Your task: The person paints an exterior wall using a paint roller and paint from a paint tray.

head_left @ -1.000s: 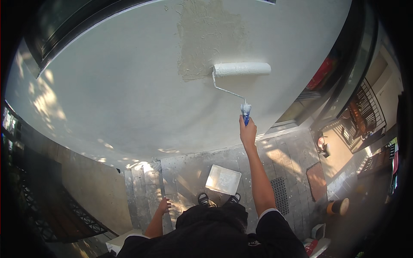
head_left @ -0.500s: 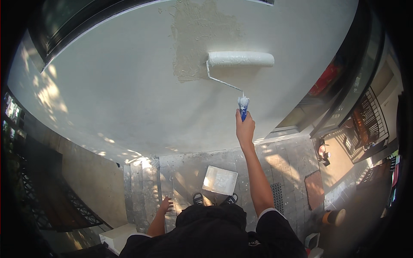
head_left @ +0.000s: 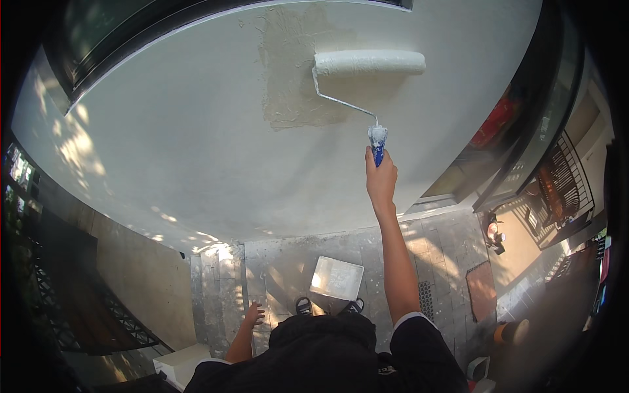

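My right hand (head_left: 382, 180) grips the blue, paint-spattered handle of a paint roller (head_left: 370, 63), arm stretched out ahead. The roller's long white sleeve lies against the pale wall (head_left: 177, 144), its thin bent frame running down to the handle. Left of the sleeve and partly behind it is a rough, darker greyish-beige patch (head_left: 288, 98) on the wall. My left hand (head_left: 254, 315) hangs low at my side, empty, its fingers apart.
A white square-topped container (head_left: 337, 278) stands on the paved floor just in front of my feet. Dark window framing (head_left: 118, 59) borders the wall at upper left. To the right are a glazed opening, a wooden bench (head_left: 557, 183) and a reddish mat (head_left: 481, 291). A white box (head_left: 180, 363) sits at lower left.
My right hand has pushed the roller higher on the wall and slightly to the right, uncovering more of the patch's lower part. My left hand has barely moved.
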A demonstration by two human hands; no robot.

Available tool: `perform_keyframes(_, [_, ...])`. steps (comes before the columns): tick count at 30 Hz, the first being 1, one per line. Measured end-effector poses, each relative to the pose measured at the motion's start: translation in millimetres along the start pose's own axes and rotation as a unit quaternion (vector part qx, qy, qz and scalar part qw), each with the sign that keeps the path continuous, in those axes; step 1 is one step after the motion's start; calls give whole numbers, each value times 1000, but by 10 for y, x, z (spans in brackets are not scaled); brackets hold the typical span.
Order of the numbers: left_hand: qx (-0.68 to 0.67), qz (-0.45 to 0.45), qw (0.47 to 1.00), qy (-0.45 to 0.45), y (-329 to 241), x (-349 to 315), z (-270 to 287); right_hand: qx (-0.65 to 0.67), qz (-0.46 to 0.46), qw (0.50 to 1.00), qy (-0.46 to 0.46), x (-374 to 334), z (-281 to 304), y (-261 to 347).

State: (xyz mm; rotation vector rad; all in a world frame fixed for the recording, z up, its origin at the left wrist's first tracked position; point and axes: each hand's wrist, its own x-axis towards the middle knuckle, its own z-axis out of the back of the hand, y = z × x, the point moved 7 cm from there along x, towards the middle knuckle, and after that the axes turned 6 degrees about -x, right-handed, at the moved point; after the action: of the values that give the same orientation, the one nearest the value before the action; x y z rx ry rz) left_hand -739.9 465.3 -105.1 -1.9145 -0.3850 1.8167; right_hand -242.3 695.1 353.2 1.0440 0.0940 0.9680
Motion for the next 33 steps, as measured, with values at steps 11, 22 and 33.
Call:
perform_keyframes(11, [24,9,1000,0,86,220,148,-36,-49,998,12,-672,-611,-1139])
perform_keyframes(22, [4,49,998,-32,-15,193,-43,19,-58,998,-18,-407,-458,-758])
perform_keyframes(33, [-11,48,998,-31,33,184,-178,35,-7,999,3,522,398,83])
